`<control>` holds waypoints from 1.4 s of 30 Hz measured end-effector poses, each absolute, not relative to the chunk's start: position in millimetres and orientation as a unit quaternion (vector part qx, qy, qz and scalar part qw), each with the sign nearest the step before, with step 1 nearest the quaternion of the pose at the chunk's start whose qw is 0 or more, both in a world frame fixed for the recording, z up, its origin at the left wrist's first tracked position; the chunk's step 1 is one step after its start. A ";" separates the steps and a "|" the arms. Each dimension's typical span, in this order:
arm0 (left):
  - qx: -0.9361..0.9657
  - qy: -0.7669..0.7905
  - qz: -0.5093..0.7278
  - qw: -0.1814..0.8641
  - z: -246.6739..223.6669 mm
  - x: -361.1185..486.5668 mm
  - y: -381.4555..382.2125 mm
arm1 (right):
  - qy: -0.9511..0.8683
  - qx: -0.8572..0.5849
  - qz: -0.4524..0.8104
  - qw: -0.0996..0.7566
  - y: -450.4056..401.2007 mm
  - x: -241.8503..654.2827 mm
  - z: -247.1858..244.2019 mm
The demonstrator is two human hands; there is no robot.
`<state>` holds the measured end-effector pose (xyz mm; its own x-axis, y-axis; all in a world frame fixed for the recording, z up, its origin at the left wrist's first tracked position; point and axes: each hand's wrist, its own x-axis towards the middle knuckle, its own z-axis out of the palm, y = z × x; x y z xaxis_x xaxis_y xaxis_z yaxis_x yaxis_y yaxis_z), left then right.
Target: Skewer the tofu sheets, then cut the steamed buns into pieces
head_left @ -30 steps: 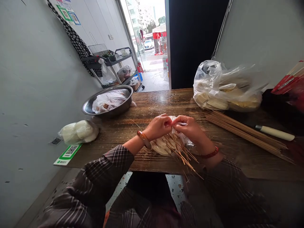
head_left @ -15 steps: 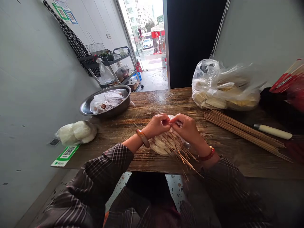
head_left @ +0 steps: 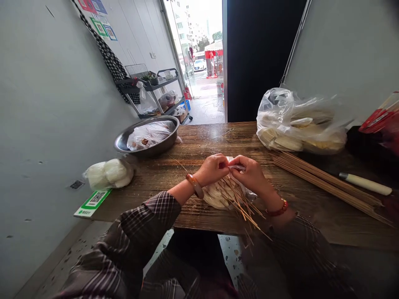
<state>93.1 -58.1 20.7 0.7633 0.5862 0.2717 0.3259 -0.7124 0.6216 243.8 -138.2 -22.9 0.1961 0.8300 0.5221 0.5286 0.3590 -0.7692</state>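
My left hand (head_left: 215, 168) and my right hand (head_left: 247, 171) meet fingertip to fingertip above a pile of pale skewered pieces (head_left: 218, 195). Both are pinched on the edge of a thin clear plastic bag (head_left: 238, 167), which shows between the fingers. The pile lies on the plastic near the table's front edge. Thin wooden sticks (head_left: 246, 209) poke out of it toward the lower right. What the skewered pieces are made of is hard to tell.
On the wooden table (head_left: 199, 143) stand a metal bowl (head_left: 146, 151) with a bag, wrapped white lumps (head_left: 109, 173) and a green code card (head_left: 93, 203). Right: a filled plastic bag (head_left: 299, 124), a stick bundle (head_left: 324, 180), a white-handled tool (head_left: 368, 183).
The whole view has shifted, so everything appears slightly lower and farther right. My hands stay together over the pile, and more of the plastic edge shows between my fingers.
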 end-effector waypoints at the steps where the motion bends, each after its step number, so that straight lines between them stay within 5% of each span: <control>1: 0.896 0.256 0.236 0.275 19.4 93.4 -58.8 | -0.622 -0.550 0.122 0.544 -138.0 242.5 -24.2; 10: 0.899 0.279 0.221 0.255 19.5 90.9 -72.1 | -0.627 -0.577 -0.040 0.522 -138.2 238.9 -38.0; 21: 0.879 0.208 0.156 0.401 31.9 87.9 -47.4 | -0.613 -0.579 -0.099 0.528 -139.3 235.2 -36.0; 32: 0.904 0.251 0.253 0.236 22.3 96.0 -58.4 | -0.634 -0.546 0.023 0.547 -137.4 237.8 -28.5; 42: 0.896 0.274 0.251 0.242 22.7 94.9 -60.6 | -0.623 -0.549 0.098 0.549 -135.5 238.2 -25.4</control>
